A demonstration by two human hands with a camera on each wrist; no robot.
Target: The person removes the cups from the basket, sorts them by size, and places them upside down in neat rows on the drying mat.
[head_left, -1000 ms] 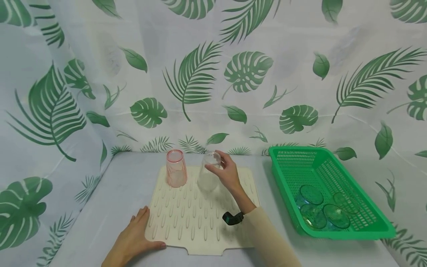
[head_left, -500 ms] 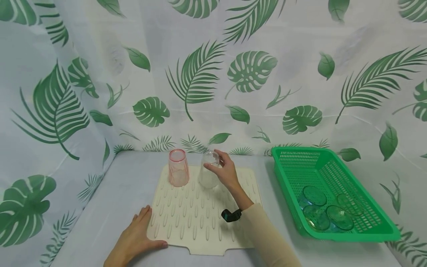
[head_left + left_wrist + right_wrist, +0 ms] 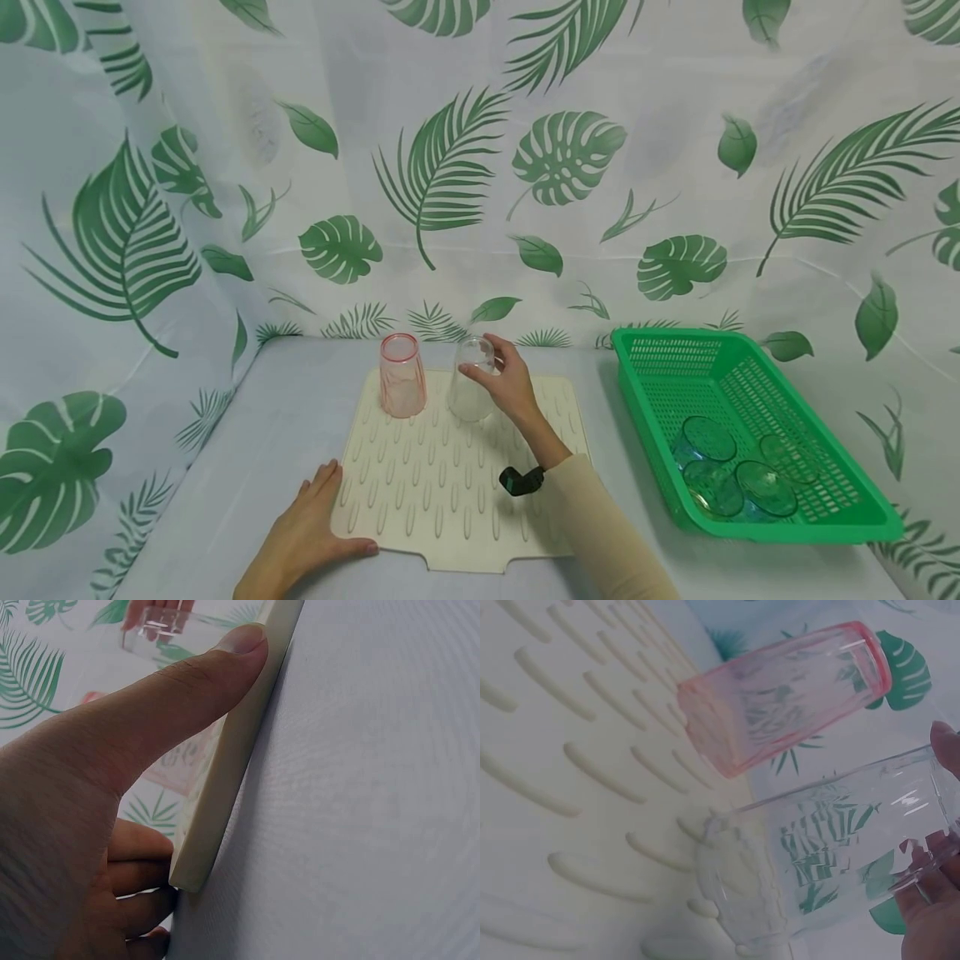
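Observation:
On the cream ribbed drying mat, a pink-tinted drinking glass stands at the back left, its narrower end up. To its right a clear drinking glass stands upright, narrower end up, its lower end seemingly on the mat. My right hand grips this glass near the top, thumb in front and fingers on the far side, as the right wrist view also shows. My left hand rests at the mat's near left corner, thumb along the front edge and fingers against the left side.
A green plastic basket stands to the right, with several glasses in its near end. Behind the table hangs a leaf-printed sheet. A black band with a small device sits on the right wrist.
The clear glass has come down slightly onto the mat in my right hand. My left hand stays at the mat's corner. The head view has shifted a little.

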